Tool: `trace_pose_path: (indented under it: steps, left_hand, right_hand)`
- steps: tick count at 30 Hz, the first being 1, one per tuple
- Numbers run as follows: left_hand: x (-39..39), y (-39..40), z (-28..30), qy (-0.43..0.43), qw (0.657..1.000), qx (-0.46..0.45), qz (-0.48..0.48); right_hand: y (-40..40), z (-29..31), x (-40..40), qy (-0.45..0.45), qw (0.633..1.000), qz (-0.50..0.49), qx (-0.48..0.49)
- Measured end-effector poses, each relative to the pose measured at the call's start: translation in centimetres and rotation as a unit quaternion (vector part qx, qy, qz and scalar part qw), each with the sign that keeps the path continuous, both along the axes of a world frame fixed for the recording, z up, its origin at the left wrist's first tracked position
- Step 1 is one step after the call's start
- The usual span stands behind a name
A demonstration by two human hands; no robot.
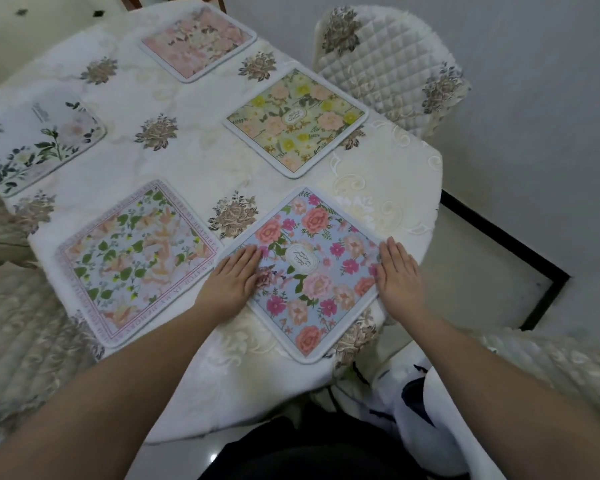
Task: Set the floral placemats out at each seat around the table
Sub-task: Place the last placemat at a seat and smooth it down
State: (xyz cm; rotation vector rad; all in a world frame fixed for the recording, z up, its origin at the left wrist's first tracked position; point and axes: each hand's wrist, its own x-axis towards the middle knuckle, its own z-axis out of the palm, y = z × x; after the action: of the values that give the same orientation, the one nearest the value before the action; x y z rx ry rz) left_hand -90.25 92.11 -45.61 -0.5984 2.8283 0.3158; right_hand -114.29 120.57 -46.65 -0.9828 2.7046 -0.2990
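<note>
1. The worktop [201,157] is covered with a white cloth embroidered with brownish flower motifs, and five floral placemats lie flat on it, well apart from one another.
2. Nearest the person, toward the right, lies the blue placemat [312,275] with pink and peach roses and a small oval label in its middle (it sits turned like a diamond, one corner pointing at the worktop's near edge).
3. The left hand [232,285] rests flat on the left corner of the blue placemat, fingers straight and close together; its grip is not closed round anything, only pressing down.
4. The right hand [397,271] lies flat on the right corner of the same mat, fingers straight and together, its grip likewise holding nothing.
5. Just to the left of it sits the lettered-border placemat [139,258], pale with green leaves, peach blooms and a pink frame of printed words.
6. Farther back on the right is the yellow-flowered placemat [295,123], greenish, with a label at its centre.
7. At the far end lies the pink placemat [198,43], soft rose tones with a pale rim.
8. On the left edge is the white placemat [42,140], with dark green stems and pale blossoms.
9. A quilted chair [392,67], with the same brownish flower embroidery, stands beyond the worktop's right side, near the yellow-flowered mat.
</note>
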Motion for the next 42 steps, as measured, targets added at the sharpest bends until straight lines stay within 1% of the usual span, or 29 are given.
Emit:
trace_pose_path:
  steps: [5, 7, 9, 12, 15, 18, 20, 24, 27, 32, 36, 42]
  left_hand:
    - [1.0, -2.3, 0.6, -0.030, 0.999, -0.022, -0.029]
    - [0.5, -2.3, 0.9, -0.013, 0.999, -0.018, -0.034]
    - [-0.5, -2.0, 1.4, 0.019, 0.998, -0.010, -0.059]
    - [-1.9, -1.1, 1.7, 0.054, 0.994, -0.003, -0.097]
    - [-3.3, -0.1, 1.2, 0.065, 0.991, 0.016, -0.112]
    - [-3.5, 0.7, 0.4, 0.089, 0.985, 0.013, -0.144]
    - [-2.9, 0.5, -0.4, 0.087, 0.984, 0.013, -0.155]
    - [-1.7, -1.0, -1.4, 0.091, 0.988, 0.013, -0.125]
    - [-1.1, -1.9, -1.6, 0.086, 0.986, -0.002, -0.143]
    - [-1.0, -2.7, -1.3, 0.070, 0.985, -0.003, -0.155]
    - [-0.7, -3.9, -1.4, 0.052, 0.990, 0.003, -0.132]
    - [0.2, -6.2, -1.0, 0.030, 0.990, -0.007, -0.138]
  right_hand:
    - [1.6, 0.7, 1.2, 0.024, 0.999, -0.039, -0.022]
    - [1.3, 1.1, 2.6, 0.052, 0.998, -0.025, -0.018]
    - [0.3, 1.5, 4.3, 0.062, 0.998, 0.007, 0.001]
    - [-2.6, 2.4, 7.4, 0.048, 0.999, 0.022, 0.004]
    - [-6.3, 2.8, 10.9, -0.016, 0.999, 0.001, -0.031]
    - [-10.1, 2.3, 14.6, -0.043, 0.998, -0.005, -0.054]
    - [-12.4, 1.7, 16.8, -0.042, 0.998, -0.001, -0.043]
    - [-14.7, 0.3, 19.5, -0.007, 0.999, -0.026, 0.021]
    - [-14.7, 0.2, 19.9, 0.026, 0.998, -0.043, 0.024]
    - [-13.6, 0.4, 20.2, 0.015, 0.998, -0.059, 0.007]
    - [-10.7, 0.8, 20.6, 0.020, 0.997, -0.080, 0.010]
    - [-7.1, 1.0, 21.2, 0.022, 0.992, -0.119, 0.016]
